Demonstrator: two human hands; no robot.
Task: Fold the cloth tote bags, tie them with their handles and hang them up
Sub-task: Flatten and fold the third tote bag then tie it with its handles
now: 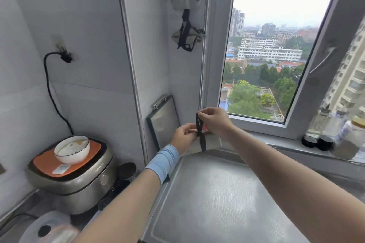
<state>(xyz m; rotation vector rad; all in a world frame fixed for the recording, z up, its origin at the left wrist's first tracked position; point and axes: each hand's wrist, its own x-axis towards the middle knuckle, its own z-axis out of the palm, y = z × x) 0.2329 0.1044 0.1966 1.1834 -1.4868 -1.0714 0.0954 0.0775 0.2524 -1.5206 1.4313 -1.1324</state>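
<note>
2 hands are on the tying step — the left hand (184, 134) grips the folded tote bag (213, 142) at the far edge of the tabletop (217, 193), the right hand (214, 121) pinches its black handle (202, 143) upward — wrapping and knotting likely come next.

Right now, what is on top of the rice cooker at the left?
An orange mat lies on the rice cooker, with a white bowl and a small white packet on it. The mat covers the lid beneath.

bare forearms, a pale blue stretch band (165, 161) round the left wrist
</note>
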